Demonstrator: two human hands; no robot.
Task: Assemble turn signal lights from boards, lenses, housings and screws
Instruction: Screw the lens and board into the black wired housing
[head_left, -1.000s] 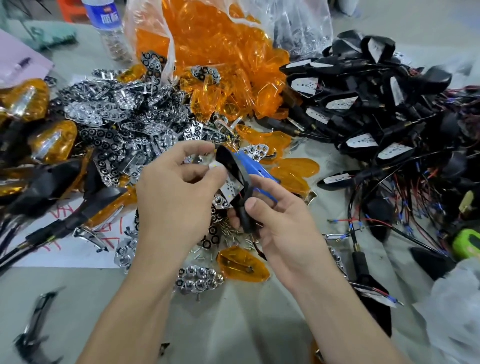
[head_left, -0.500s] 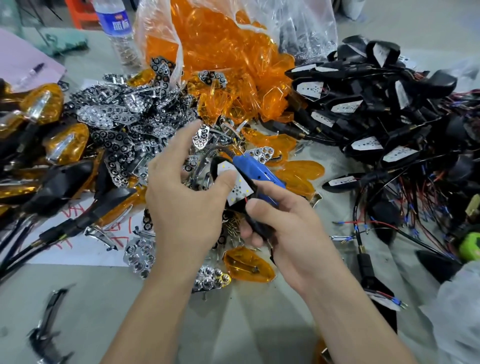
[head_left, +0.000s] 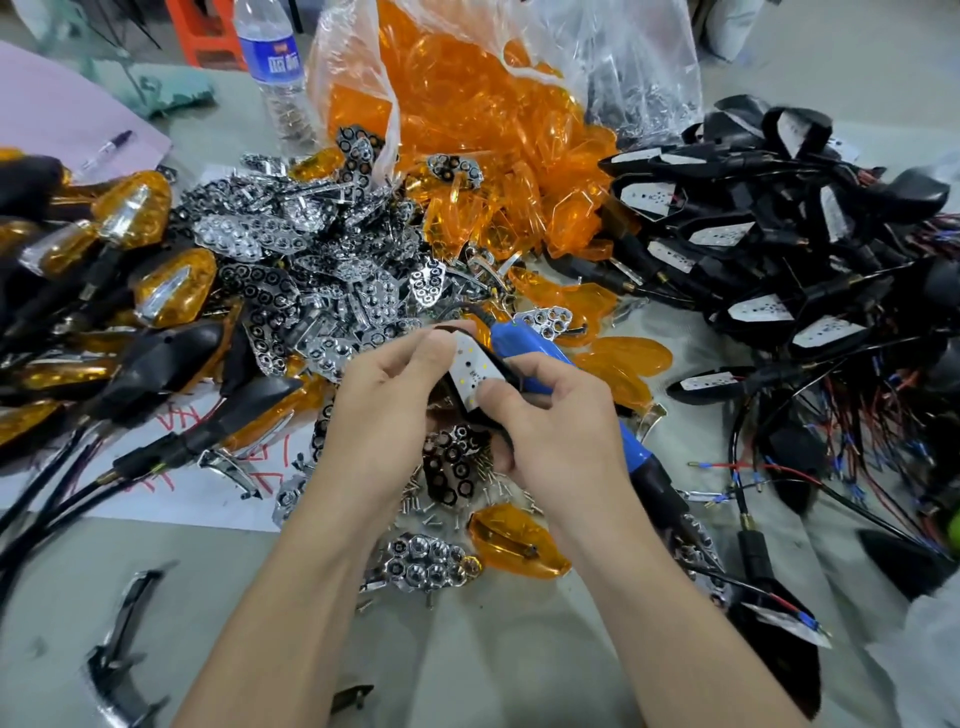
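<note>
At the middle of the table I hold a black housing with a white LED board (head_left: 470, 366) in it, face up. My left hand (head_left: 384, 410) grips its left side, thumb on the top edge. My right hand (head_left: 558, 426) pinches its lower end, thumb on the board. A blue electric screwdriver (head_left: 524, 348) lies under and behind my right hand. Loose screws (head_left: 452, 506) lie below my hands, beside an orange lens (head_left: 519, 543) and a chrome reflector (head_left: 428, 561).
A chrome reflector pile (head_left: 291, 260) lies behind my left hand. An open bag of orange lenses (head_left: 467, 119) stands at the back. Black housings with boards and wires (head_left: 779, 249) fill the right. Finished lights (head_left: 130, 260) lie at the left. A water bottle (head_left: 275, 73) stands behind.
My left hand has come back from over the reflector pile onto the housing. The board now faces up more fully, and my right thumb has moved onto it.
</note>
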